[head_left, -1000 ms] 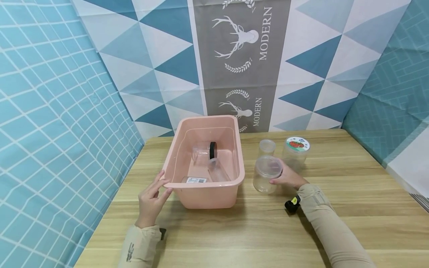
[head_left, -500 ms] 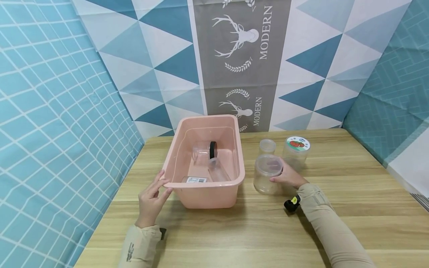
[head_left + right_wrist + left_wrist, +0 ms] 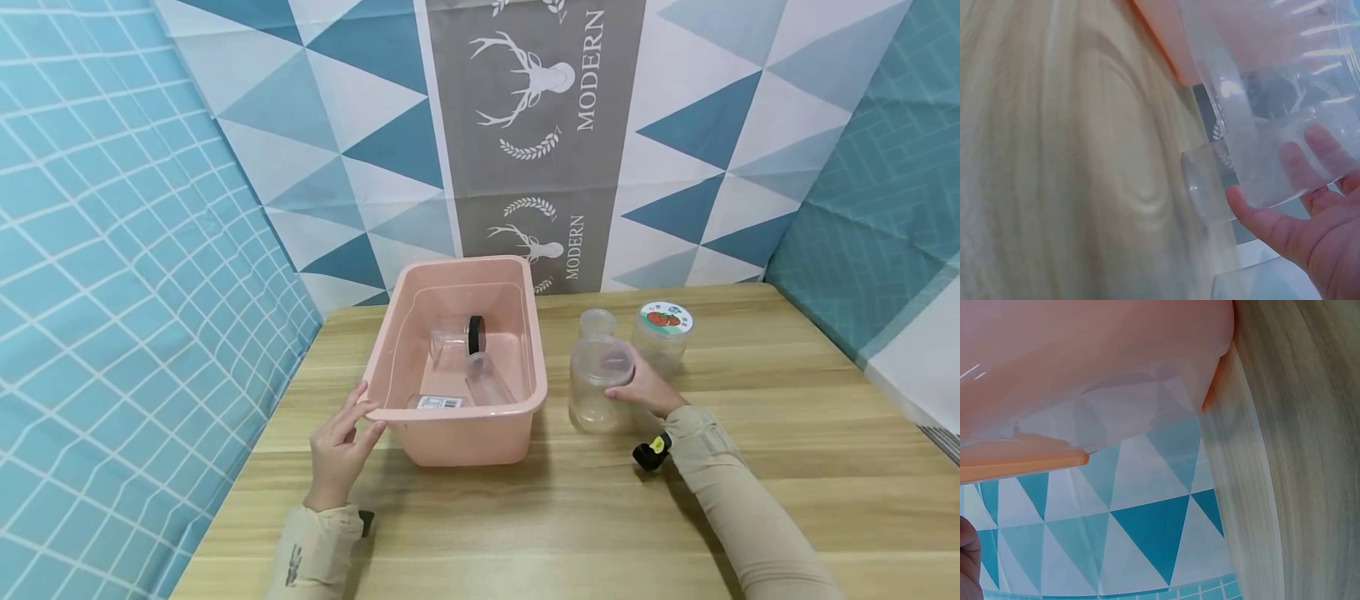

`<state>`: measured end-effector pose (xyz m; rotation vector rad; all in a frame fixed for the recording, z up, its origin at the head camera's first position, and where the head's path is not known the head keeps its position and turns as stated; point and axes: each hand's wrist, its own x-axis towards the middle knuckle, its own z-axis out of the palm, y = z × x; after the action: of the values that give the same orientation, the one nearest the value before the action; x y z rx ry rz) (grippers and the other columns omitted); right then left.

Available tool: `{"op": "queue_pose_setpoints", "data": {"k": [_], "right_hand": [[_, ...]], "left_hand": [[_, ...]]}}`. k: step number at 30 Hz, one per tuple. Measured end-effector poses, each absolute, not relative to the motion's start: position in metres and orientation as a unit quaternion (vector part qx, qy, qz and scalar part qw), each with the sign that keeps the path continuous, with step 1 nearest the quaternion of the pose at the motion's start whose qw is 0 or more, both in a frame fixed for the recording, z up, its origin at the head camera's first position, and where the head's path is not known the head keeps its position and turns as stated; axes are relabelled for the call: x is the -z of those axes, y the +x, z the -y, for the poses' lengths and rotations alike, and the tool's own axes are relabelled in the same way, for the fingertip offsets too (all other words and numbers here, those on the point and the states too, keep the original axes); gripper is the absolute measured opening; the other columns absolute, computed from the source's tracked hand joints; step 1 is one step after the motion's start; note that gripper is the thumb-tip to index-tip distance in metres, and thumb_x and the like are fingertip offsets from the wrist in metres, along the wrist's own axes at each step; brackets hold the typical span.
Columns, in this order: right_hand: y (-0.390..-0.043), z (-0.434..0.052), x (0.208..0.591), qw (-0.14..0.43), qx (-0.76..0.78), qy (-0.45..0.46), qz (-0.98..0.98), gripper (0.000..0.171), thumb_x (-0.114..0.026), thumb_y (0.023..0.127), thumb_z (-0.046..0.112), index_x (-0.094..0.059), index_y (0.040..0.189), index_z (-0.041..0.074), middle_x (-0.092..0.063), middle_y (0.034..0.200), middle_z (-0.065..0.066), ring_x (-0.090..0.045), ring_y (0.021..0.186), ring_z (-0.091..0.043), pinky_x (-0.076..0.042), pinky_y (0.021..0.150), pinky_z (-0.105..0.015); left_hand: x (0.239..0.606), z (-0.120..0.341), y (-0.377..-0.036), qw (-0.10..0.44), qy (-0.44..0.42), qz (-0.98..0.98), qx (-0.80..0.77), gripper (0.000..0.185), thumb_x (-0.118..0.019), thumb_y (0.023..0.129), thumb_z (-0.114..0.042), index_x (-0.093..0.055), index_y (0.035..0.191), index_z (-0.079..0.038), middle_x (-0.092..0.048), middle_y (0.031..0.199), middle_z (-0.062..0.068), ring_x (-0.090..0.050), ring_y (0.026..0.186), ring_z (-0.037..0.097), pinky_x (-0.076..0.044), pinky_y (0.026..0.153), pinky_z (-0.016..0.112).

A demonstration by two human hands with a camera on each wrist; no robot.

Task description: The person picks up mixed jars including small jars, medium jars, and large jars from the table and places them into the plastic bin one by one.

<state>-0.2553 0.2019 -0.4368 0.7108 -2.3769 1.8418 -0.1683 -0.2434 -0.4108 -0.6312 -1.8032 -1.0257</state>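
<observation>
My right hand [image 3: 647,386] grips a wide, clear plastic jar [image 3: 596,406] from its right side. In the right wrist view the thumb lies along the jar [image 3: 1260,119] and fingers show through its wall; its base is raised off the table. My left hand [image 3: 337,458] holds the near left corner of a pink plastic basin [image 3: 457,437], with fingers over the rim and thumb just below it. Inside the basin lie a clear jar with a black lid [image 3: 476,336], a clear tapered container [image 3: 489,383] and a clear container with a barcode label [image 3: 438,402].
Behind the held jar stands a smaller clear jar [image 3: 597,322]. To its right is a clear jar with a white, tomato-printed lid [image 3: 665,321]. Everything rests on a wooden table [image 3: 480,533], backed by a patterned wall covering [image 3: 555,183].
My right hand has raised the wide clear jar slightly from the table. The left hand stays at the basin's corner, and the basin keeps its place.
</observation>
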Motion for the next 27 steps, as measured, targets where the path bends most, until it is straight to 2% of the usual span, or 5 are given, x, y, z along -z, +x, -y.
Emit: {"op": "queue_pose_setpoints", "data": {"k": [3,7,13,18,27], "right_hand": [[-0.255,-0.201,0.432,0.039,-0.597,0.236,0.766,0.085,-0.072,0.069,-0.011,-0.024,0.139,-0.015,-0.043,0.122,-0.038,-0.046,0.109,-0.037,-0.038,0.088,-0.019],[-0.255,-0.201,0.428,0.046,-0.606,0.242,0.756,0.084,-0.07,0.069,-0.013,-0.024,0.138,-0.015,-0.044,0.121,-0.039,-0.05,0.105,-0.021,-0.04,0.087,-0.018],[-0.253,-0.2,0.423,0.044,-0.621,0.235,0.747,0.083,-0.07,0.069,-0.011,-0.024,0.137,-0.017,-0.041,0.122,-0.041,-0.051,0.102,-0.007,-0.042,0.084,-0.016],[-0.254,-0.198,0.417,0.056,-0.629,0.222,0.743,0.08,-0.065,0.07,-0.015,-0.022,0.138,-0.018,-0.04,0.122,-0.043,-0.05,0.099,-0.001,-0.044,0.082,-0.016],[-0.253,-0.197,0.406,0.065,-0.649,0.193,0.733,0.075,-0.06,0.071,-0.016,-0.022,0.136,-0.021,-0.037,0.123,-0.044,-0.049,0.098,-0.001,-0.04,0.085,-0.012]], "left_hand": [[0.41,0.243,-0.168,0.466,-0.253,0.736,0.42,0.051,-0.066,0.089,-0.043,-0.068,0.086,0.008,-0.06,0.122,-0.008,-0.018,0.044,0.003,-0.02,0.04,0.015],[0.409,0.243,-0.169,0.471,-0.258,0.731,0.421,0.05,-0.067,0.088,-0.043,-0.068,0.085,0.007,-0.061,0.122,-0.006,-0.02,0.045,0.002,-0.021,0.04,0.014],[0.409,0.243,-0.169,0.474,-0.267,0.723,0.426,0.05,-0.068,0.087,-0.043,-0.068,0.085,0.007,-0.061,0.122,-0.004,-0.018,0.043,0.004,-0.021,0.039,0.014],[0.409,0.243,-0.168,0.465,-0.256,0.733,0.426,0.051,-0.067,0.088,-0.043,-0.068,0.086,0.007,-0.06,0.123,-0.009,-0.017,0.042,0.006,-0.021,0.039,0.015],[0.411,0.243,-0.167,0.46,-0.249,0.735,0.432,0.051,-0.066,0.088,-0.043,-0.068,0.086,0.008,-0.06,0.123,-0.009,-0.022,0.045,0.003,-0.022,0.039,0.015]]}}
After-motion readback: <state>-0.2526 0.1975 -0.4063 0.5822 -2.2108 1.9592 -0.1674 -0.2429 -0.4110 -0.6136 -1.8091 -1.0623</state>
